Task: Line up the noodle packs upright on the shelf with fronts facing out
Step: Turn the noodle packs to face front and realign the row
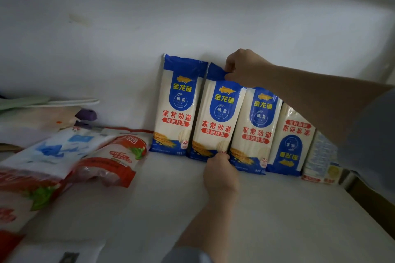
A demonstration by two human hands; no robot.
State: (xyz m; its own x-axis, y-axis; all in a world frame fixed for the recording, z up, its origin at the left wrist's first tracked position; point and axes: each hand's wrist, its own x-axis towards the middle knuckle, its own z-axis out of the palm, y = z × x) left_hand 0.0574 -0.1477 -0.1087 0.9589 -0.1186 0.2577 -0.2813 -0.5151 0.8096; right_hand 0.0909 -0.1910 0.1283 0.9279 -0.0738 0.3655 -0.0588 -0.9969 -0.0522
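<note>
Dim, soft light; blurred, warped edges; centre sharp.

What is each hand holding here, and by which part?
Both hold the second noodle pack: the right hand pinches its top edge, the left hand grips its bottom edge.

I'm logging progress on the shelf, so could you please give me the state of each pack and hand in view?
First noodle pack: upright, front out.
Second noodle pack: upright, front out, held at top and bottom.
Third noodle pack: upright, front out.
Fourth noodle pack: front out, upside down.
Fifth noodle pack: back facing out.
Right hand: pinching second pack's top.
Left hand: gripping its bottom edge.
Sugar bags: lying flat.
</note>
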